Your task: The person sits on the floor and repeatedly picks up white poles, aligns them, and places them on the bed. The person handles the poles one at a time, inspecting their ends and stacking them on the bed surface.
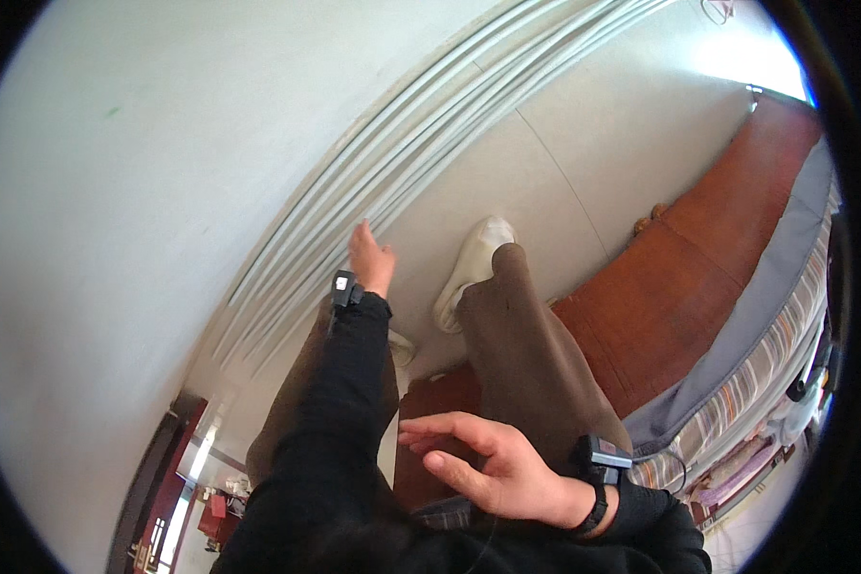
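Note:
Several long white pipes (411, 113) lie side by side on the floor along the wall, curving across the view. My left hand (371, 260) is stretched out at the edge of this bundle, its thumb apart from the fingers and nothing seen in it. Whether its fingertips touch the nearest pipe I cannot tell. Close to my body, my right hand (502, 469) hovers over my lap, palm turned inward, thumb and fingers apart and holding nothing. Each wrist wears a strap with a small dark device.
A bed with a reddish-brown side panel (679, 258), grey edging and striped bedding (737, 402) stands on the right. A white wall (115, 191) rises on the left. My shoe (474, 268) rests on the tiled floor (555, 191). A dark red door frame (163, 478) shows at lower left.

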Motion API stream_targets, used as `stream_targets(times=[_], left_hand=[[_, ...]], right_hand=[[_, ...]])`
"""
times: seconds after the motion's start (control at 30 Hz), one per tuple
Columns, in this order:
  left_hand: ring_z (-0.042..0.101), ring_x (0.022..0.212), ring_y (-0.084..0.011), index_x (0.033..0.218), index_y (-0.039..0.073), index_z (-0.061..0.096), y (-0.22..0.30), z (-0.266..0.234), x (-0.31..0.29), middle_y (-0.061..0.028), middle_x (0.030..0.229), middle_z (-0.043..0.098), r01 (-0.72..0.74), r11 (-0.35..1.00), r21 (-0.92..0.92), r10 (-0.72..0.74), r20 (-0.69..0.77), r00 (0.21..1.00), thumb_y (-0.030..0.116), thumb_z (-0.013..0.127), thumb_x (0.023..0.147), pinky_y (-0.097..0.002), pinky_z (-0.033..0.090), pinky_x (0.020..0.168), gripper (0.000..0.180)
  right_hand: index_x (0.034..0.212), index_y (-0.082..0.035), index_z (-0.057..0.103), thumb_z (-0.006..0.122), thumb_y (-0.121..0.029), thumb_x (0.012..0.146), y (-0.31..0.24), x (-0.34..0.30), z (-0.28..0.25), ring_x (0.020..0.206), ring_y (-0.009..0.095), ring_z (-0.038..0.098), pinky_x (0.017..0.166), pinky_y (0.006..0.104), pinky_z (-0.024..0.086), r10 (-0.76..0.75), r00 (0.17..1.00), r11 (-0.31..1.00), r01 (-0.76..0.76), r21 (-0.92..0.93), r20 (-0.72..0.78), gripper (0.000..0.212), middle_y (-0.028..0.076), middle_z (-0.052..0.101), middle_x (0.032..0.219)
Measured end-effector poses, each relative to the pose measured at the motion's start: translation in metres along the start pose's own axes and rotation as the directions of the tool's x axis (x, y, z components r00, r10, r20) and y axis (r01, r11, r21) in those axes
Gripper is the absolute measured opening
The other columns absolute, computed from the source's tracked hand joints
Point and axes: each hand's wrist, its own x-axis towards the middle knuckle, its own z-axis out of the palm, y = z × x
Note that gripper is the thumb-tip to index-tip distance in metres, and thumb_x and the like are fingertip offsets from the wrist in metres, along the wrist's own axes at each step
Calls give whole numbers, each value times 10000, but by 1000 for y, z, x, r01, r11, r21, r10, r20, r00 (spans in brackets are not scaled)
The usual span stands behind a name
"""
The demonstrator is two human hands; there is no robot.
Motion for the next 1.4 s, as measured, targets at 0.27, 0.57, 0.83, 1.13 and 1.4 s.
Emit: stream_targets(times=[0.27,0.57,0.83,1.13,1.4], left_hand=[[520,1116,-379,1245,56,459,8,-3,48,-207,1187,520,-111,943,315,96,63,993,71,707,725,-502,437,904,576],[593,925,-415,974,14,525,-10,-20,42,-232,978,590,-320,938,133,303,128,944,16,603,766,-491,482,749,222],[578,847,-483,1007,17,513,12,-93,11,-260,843,624,-175,983,-54,180,94,979,214,593,903,-537,440,684,237],[566,641,-449,754,40,520,25,-303,-175,-221,655,579,-238,963,126,247,-67,967,455,569,907,-517,392,521,445],[514,553,-422,661,25,470,-71,-385,-430,-192,578,504,-97,980,173,119,-121,986,386,641,871,-465,364,493,451]], right_hand=[[1276,-20,536,530,-133,983,-10,7,-26,1112,180,588,995,325,455,171,983,931,-139,337,-66,315,107,621,1190],[1232,-31,556,550,-179,983,11,17,-15,955,94,587,841,243,478,137,982,962,-100,252,-131,289,47,640,1091],[1187,-3,573,538,-136,980,57,28,-1,953,98,585,860,253,477,123,990,984,-112,137,-70,249,44,642,1029],[1083,10,609,533,-136,965,58,44,-19,832,122,604,784,260,497,-163,900,986,132,-103,-406,203,54,660,931],[1430,50,302,592,-285,944,-17,-45,-60,1268,242,435,1021,352,382,-367,633,900,426,-90,-682,657,148,445,1401]])
